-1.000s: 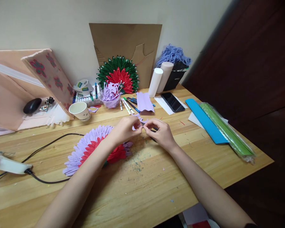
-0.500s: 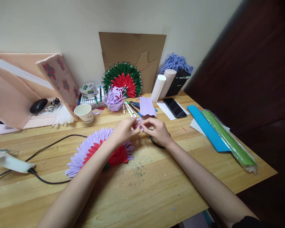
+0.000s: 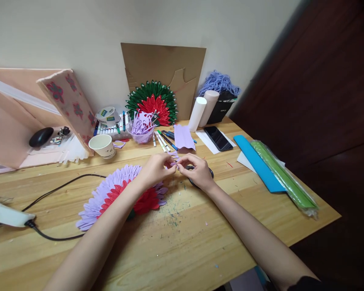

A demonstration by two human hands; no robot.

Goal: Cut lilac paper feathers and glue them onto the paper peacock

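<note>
My left hand [image 3: 155, 169] and my right hand [image 3: 195, 171] meet above the middle of the wooden table [image 3: 200, 230]. Both pinch a small lilac paper piece [image 3: 174, 162] between their fingertips. Just left of the hands lies a round paper flower [image 3: 109, 194] with lilac outer petals and a red centre; my left forearm crosses over it. Under my right hand a black looped object [image 3: 210, 173] partly shows.
A glue gun [image 3: 6, 214] with a black cable [image 3: 57, 188] lies at the left. Behind the hands: paper cup [image 3: 103, 145], bowl of lilac strips [image 3: 141, 127], markers [image 3: 164, 139], lilac sheet [image 3: 183, 136], phone [image 3: 217, 138], green-red paper flower [image 3: 151, 103] against cardboard. Blue and green paper rolls [image 3: 269, 167] lie at the right.
Both hands stay together on the lilac piece, with small finger shifts. The camera view has drifted a little, so the whole scene sits slightly lower and further left.
</note>
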